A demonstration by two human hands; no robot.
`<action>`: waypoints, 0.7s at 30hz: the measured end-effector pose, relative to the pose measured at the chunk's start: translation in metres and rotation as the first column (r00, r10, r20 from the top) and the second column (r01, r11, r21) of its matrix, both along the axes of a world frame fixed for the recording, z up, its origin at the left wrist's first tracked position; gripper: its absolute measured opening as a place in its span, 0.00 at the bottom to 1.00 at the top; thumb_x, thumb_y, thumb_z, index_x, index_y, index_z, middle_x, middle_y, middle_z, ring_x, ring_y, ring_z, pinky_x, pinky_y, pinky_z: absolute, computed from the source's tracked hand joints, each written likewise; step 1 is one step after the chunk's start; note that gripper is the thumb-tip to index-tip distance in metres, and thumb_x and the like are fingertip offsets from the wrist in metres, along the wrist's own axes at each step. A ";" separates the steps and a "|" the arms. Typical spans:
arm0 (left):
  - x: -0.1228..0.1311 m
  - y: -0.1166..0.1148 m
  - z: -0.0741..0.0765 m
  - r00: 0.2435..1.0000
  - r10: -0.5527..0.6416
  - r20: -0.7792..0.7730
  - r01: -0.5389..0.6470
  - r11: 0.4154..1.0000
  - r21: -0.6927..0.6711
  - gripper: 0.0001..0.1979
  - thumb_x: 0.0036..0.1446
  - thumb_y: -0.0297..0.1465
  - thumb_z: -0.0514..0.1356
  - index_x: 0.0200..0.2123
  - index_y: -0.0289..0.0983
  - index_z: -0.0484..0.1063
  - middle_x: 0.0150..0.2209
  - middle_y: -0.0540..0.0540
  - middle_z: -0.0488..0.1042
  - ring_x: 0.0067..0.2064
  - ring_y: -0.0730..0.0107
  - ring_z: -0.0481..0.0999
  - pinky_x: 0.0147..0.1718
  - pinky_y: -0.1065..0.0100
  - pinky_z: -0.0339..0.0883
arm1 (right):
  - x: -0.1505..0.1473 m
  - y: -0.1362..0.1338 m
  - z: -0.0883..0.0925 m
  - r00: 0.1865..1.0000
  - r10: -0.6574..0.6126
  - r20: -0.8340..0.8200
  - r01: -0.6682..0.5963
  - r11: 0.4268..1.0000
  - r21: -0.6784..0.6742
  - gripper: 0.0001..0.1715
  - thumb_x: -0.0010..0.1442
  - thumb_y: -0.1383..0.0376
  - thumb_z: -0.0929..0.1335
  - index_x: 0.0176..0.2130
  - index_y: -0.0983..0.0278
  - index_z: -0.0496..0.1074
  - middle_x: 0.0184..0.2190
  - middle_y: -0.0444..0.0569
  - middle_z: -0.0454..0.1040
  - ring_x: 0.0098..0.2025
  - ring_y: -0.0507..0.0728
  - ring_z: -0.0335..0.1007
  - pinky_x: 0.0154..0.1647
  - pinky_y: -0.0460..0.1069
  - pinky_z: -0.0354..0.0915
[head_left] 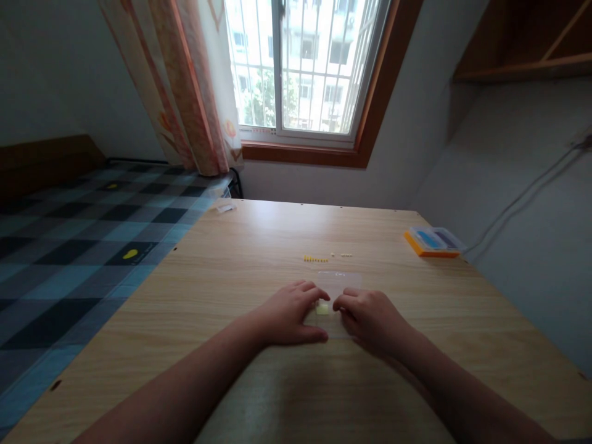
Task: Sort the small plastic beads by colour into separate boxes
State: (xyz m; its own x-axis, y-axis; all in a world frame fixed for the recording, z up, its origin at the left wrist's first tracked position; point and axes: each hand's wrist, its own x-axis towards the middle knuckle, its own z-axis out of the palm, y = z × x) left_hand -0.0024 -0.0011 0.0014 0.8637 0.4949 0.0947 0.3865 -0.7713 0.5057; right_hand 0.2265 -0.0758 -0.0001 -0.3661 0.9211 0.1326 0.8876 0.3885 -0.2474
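A thin transparent sheet or board [340, 282] lies flat on the table between my hands. On its left part sits a small pale yellow patch [322, 309], too small to make out in detail. My left hand [289, 312] rests at the board's left edge, thumb and fingers spread around the patch. Just right of the patch, my right hand [370, 313] is over the board with its fingertips pinched together. Whatever the pinch holds, if anything, is too small to see. Beyond the board stands a row of tiny yellow pieces [316, 259], with a few tiny whitish pieces [346, 255] to their right.
The wooden table [259, 240] reaches to the wall below the window. At its right edge lies an orange case with a clear lid [435, 241]. A small clear plastic item [226, 208] is at the far left corner. A checkered bed [92, 246] adjoins the left side.
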 end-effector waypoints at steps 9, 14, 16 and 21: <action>-0.001 -0.001 0.000 1.000 -0.003 -0.011 0.003 1.000 0.006 0.31 0.52 0.46 0.71 0.56 0.41 0.72 0.52 0.41 0.75 0.55 0.50 0.73 0.56 0.53 0.67 | -0.004 -0.001 0.000 0.998 -0.035 0.057 0.036 0.999 -0.014 0.14 0.67 0.63 0.66 0.32 0.60 0.78 0.32 0.45 0.78 0.31 0.52 0.71 0.32 0.49 0.49; -0.001 0.000 -0.001 1.000 0.000 -0.007 0.000 1.000 0.006 0.31 0.51 0.46 0.71 0.56 0.41 0.72 0.53 0.42 0.75 0.56 0.50 0.73 0.56 0.53 0.66 | -0.007 -0.001 -0.004 0.995 -0.038 0.091 0.037 0.999 0.017 0.14 0.67 0.65 0.65 0.31 0.61 0.77 0.30 0.45 0.78 0.29 0.51 0.69 0.31 0.49 0.48; -0.001 0.000 -0.002 1.000 -0.001 -0.008 0.001 1.000 0.011 0.31 0.52 0.46 0.71 0.56 0.42 0.71 0.53 0.42 0.75 0.56 0.50 0.73 0.56 0.53 0.67 | -0.007 -0.001 -0.005 0.995 -0.036 0.088 0.035 0.999 0.019 0.14 0.67 0.65 0.65 0.31 0.61 0.76 0.30 0.44 0.77 0.29 0.51 0.69 0.31 0.49 0.48; -0.001 -0.001 -0.002 1.000 -0.007 0.001 0.007 1.000 0.022 0.31 0.52 0.46 0.70 0.56 0.41 0.71 0.53 0.41 0.75 0.55 0.51 0.73 0.56 0.53 0.67 | -0.007 -0.001 -0.005 0.997 -0.048 0.065 0.045 0.998 0.042 0.15 0.68 0.64 0.64 0.34 0.60 0.78 0.31 0.44 0.78 0.30 0.51 0.69 0.31 0.48 0.48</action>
